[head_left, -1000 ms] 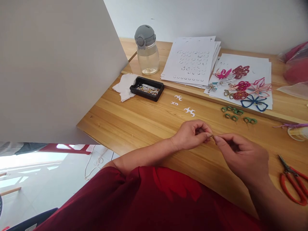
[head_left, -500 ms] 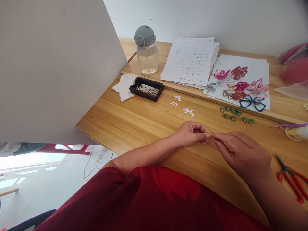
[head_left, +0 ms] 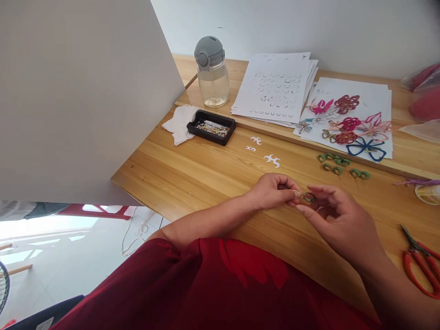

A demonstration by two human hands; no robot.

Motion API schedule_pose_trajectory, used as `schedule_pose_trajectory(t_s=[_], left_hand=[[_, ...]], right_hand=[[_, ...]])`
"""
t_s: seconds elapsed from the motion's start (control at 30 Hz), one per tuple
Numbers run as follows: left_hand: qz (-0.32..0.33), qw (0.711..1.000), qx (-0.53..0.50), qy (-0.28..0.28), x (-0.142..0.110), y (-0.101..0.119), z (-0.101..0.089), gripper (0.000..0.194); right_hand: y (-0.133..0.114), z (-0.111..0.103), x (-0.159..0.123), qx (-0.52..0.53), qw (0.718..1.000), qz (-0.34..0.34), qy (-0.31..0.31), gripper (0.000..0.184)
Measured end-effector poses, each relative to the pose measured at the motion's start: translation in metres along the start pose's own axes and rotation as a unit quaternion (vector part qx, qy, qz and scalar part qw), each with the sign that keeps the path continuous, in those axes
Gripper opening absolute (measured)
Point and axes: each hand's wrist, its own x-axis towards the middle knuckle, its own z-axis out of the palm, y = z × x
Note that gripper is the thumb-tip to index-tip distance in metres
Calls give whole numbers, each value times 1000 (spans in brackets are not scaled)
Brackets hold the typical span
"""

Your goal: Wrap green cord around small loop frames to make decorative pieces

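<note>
Between thumb and fingertips, my left hand [head_left: 277, 191] pinches a small green wire-like loop [head_left: 309, 197] that sticks out to the right. Just right of the loop, my right hand [head_left: 338, 213] has its thumb and fingers spread around it; whether a fingertip touches it is hard to tell. Several similar green looped pieces [head_left: 332, 169] lie on the wood beyond my right hand. White crescent-shaped paper cutouts [head_left: 272, 160] rest on the table past my left hand. Red-handled pliers [head_left: 421, 259] lie beside my right forearm.
On the wooden table [head_left: 192, 183] sit a black tray [head_left: 211, 137] of beads and a white cloth [head_left: 178, 126]. A raised ledge behind carries a bottle [head_left: 213, 78], printed papers [head_left: 275, 91] and colourful looped flowers [head_left: 350, 123]. A spool [head_left: 428, 193] stands at the right.
My right fingers, earlier pinched against the piece at my left fingertips, have come apart and moved slightly off, so the green loop now shows. The view has shifted a little.
</note>
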Motion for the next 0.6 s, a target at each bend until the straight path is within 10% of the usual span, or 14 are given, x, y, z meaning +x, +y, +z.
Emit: schedule_pose_trajectory(t_s=[0.13, 0.27, 0.47, 0.6], left_hand=[[-30, 999, -13, 6, 1, 1, -1, 14], [-18, 1000, 5, 1, 1, 0, 0, 16], [106, 988, 111, 6, -4, -6, 4, 14], [204, 954, 217, 32, -6, -5, 4, 9]], right_hand=[[12, -8, 2, -228, 940, -249, 41, 28], [15, -8, 0, -241, 927, -282, 52, 21], [-7, 3, -5, 39, 993, 110, 10, 31], [-14, 4, 3, 331, 859, 360, -150, 43]])
